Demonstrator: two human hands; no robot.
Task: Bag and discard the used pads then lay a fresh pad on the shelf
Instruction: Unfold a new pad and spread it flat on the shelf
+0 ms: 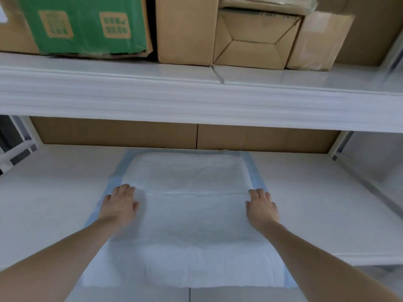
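1. Head view: a white pad [187, 205] with a blue border lies spread on the lower shelf [54, 192], its far edge near the brown boxes [196, 136] at the back and its near edge reaching the shelf's front lip.
2. The left hand [118, 207] rests flat on the pad's left side, fingers fairly straight and holding nothing; it looks to be pressing the sheet down.
3. The right hand [261, 205] rests on the pad's right side at the same depth, fingers relaxed, not grasping anything.
4. Both hands sit at the ends of a crease [196, 192] running across the pad, likely to flatten the fold so the sheet lies smooth.
5. The pad looks clean and unfolded, so I judge this to be the fresh one, with the laying step close to done.
6. No bag or used pads show here.
7. The upper shelf [196, 101] carries a green box [82, 25] and plain cartons [185, 29].
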